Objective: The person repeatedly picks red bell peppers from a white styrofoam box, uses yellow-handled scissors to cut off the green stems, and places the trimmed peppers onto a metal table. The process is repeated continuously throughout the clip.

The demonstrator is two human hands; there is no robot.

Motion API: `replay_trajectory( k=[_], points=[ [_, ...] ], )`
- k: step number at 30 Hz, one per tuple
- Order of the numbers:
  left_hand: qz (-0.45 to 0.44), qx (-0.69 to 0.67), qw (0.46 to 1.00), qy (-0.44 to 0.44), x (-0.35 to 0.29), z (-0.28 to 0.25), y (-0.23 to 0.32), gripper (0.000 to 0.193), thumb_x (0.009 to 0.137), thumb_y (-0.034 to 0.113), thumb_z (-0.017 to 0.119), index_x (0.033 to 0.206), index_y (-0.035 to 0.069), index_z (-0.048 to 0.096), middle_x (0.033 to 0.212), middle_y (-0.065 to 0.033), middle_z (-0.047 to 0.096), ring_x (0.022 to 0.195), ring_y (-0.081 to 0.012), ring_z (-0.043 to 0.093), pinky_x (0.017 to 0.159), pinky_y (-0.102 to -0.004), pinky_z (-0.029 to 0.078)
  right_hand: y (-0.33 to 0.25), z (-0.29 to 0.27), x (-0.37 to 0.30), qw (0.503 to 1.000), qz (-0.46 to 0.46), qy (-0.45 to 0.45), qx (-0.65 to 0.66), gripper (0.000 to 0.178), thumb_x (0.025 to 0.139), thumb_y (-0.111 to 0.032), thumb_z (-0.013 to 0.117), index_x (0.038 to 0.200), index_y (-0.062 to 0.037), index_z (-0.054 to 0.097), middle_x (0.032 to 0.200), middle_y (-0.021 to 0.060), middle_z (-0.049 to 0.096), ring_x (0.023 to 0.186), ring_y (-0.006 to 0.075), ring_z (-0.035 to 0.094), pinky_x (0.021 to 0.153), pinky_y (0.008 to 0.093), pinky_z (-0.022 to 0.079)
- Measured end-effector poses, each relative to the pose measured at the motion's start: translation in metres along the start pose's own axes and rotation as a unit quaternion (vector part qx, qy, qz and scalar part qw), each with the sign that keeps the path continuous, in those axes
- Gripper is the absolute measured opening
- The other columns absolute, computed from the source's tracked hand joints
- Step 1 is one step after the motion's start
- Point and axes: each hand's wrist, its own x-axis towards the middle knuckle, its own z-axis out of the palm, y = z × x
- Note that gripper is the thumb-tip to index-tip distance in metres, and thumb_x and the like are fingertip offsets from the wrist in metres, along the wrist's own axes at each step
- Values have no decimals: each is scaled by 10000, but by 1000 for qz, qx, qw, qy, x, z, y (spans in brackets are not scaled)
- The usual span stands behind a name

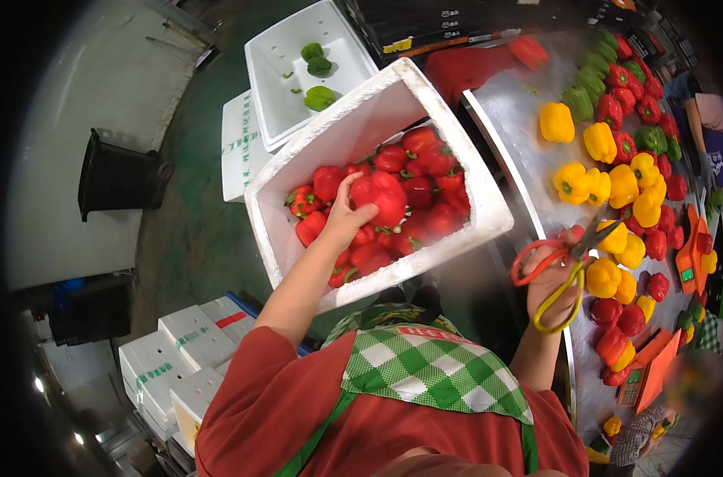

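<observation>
Pinching a red pepper (385, 197) between thumb and fingers, the left hand (345, 220) is over the white box (492, 216); the right hand (550, 285) holds scissors (580, 250), fingers apparently curled through the handles.

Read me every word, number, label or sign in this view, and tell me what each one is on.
I won't copy wording, but print shows here:
White foam boxes, lower left: green lettering.
White foam box, upper left: green lettering on its side.
Checked apron: red print, too foreshortened to read.
Black crates: white marks, too small.
Orange scale: green display, too small.
</observation>
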Motion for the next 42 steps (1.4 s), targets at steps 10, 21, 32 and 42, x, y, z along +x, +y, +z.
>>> replay_trajectory(
  k=[10,21,32,42],
  points=[
    [-39,-518,854,-29,-44,18,76,1010,705,787,607,1442,139,371,1426,-111,455,1257,-373,503,1005,-427,512,46,96,-15,856,-5,-205,-475,710,657,-294,873,1244,-36,569,724,53,563,604,159,576,549,297,469],
    [-26,-498,867,-5,-71,30,73,958,739,772,585,1432,144,374,1395,-86,471,1225,-268,531,988,-418,520,52,130,-6,771,-37,-203,-603,697,693,-446,826,1241,-90,582,696,55,594,609,236,632,540,346,485],
    [4,-446,895,-29,-78,49,75,937,763,763,560,1441,144,372,1422,-50,462,1265,-233,494,1073,-419,431,47,132,-9,761,-36,-187,-620,654,720,-430,810,1223,-80,580,692,62,588,601,251,633,530,364,484],
    [28,-419,907,-19,-78,52,72,993,719,765,613,1451,154,338,1421,-55,458,1271,-253,497,1026,-424,476,61,115,-14,765,-68,-165,-619,467,790,-234,763,1205,-104,591,697,77,624,579,251,632,529,355,481]
  ],
)
